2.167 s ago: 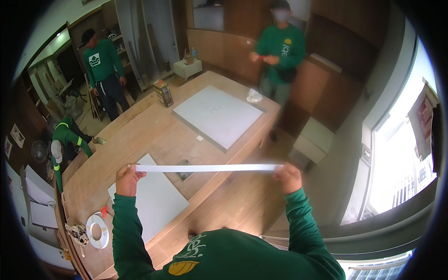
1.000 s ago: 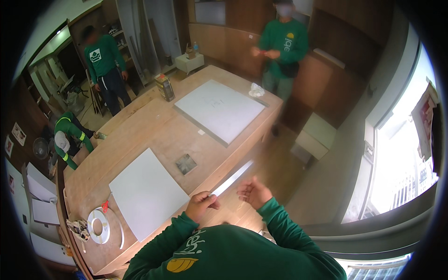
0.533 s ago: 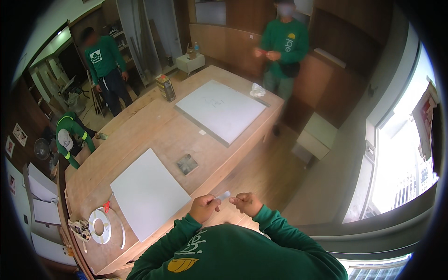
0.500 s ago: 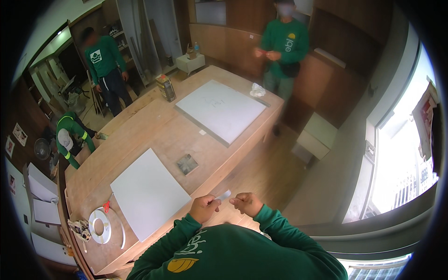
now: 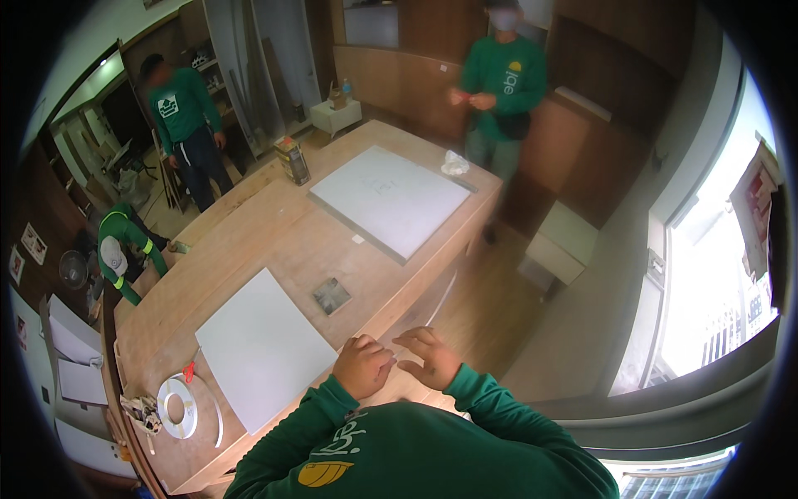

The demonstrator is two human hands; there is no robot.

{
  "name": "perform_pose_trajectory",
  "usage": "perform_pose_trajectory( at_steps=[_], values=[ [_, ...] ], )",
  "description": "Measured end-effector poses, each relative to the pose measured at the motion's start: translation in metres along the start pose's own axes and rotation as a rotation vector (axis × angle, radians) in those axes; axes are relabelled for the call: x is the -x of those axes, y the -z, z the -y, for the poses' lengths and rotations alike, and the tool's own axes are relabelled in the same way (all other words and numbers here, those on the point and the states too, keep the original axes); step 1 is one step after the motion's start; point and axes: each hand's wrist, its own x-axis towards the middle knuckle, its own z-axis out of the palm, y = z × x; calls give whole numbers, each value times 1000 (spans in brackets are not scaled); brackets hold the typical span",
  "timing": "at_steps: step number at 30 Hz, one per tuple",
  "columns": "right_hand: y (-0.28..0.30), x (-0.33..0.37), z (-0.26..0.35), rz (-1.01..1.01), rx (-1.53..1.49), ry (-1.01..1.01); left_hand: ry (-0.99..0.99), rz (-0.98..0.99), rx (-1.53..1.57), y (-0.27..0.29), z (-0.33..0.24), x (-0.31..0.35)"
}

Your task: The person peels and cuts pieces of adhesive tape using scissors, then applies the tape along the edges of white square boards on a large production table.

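Observation:
My left hand (image 5: 364, 368) is beside the near edge of the wooden worktable, its fingers curled inward; what they hold, if anything, is hidden. To its right, my right hand (image 5: 430, 359) has its fingers stretched out and the thumb apart, with nothing visible in it. A thin white strip (image 5: 443, 297) shows just beyond my right fingertips, against the floor; I cannot tell whether anything touches it. Left of my hands lies a white panel (image 5: 264, 349) on the worktable (image 5: 241, 249). A roll of white banding (image 5: 189, 407) and red-handled scissors (image 5: 189, 371) lie past it.
Farther along the table are a second white panel (image 5: 391, 200), a dark square plate (image 5: 332, 296), a tin can (image 5: 292, 160) and crumpled white paper (image 5: 455, 163). Three people in green stand or bend around the table. A pale box (image 5: 564, 241) stands on the floor at right.
The white strip at my left fingers is no longer there; a thin white strip now shows beyond my hands. My right hand has gone from a pinch to spread fingers.

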Motion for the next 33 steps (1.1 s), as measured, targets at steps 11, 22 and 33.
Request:
perform_pose_trajectory(
  at_steps=[11, 22, 33],
  values=[
    [-12, 16, -21, 309, -163, -286, -19, -10, 160, 4, 1, -9],
    [14, -14, 11, 545, -604, -522, -39, -87, 268, 74, 7, -29],
    [14, 12, -52, 451, -737, -854, 150, -344, 15, 243, 88, -22]
  ],
)
